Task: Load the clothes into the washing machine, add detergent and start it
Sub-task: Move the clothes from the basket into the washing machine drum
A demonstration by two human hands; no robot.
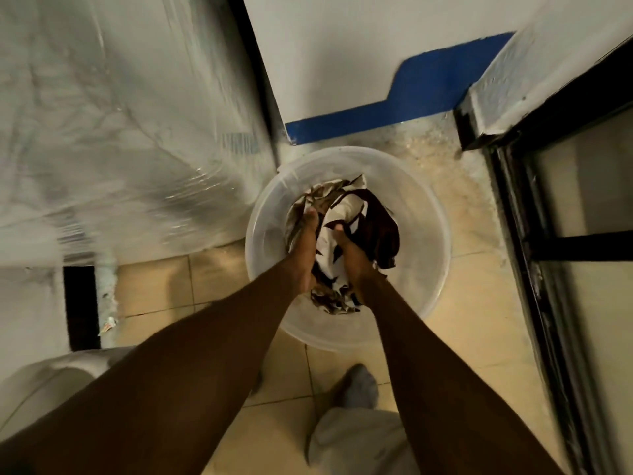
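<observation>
Both arms reach down into a translucent plastic basin (421, 234) that stands on the tiled floor (479, 320), close to the white wall with a blue band at its foot. The clothes (352, 214), a crumpled bundle of white, brown and patterned fabric, lie in the basin's middle, and both hands are closed on them: the left hand (306, 245) grips the bundle's left side with fingers buried in the cloth, and the right hand (352, 258) clutches the white piece beside it. To the left rises a tall appliance wrapped in clear plastic film (120, 132); whether this is the washing machine cannot be told, and no door or detergent is in sight. The task seems to be at its first step, gathering the load. The chief risk is that a loose piece, such as the dark garment hanging at the bundle's right edge, slips free and drops to the floor, since the grip covers only the centre. The light basin might also drag or tip if fabric catches its rim
</observation>
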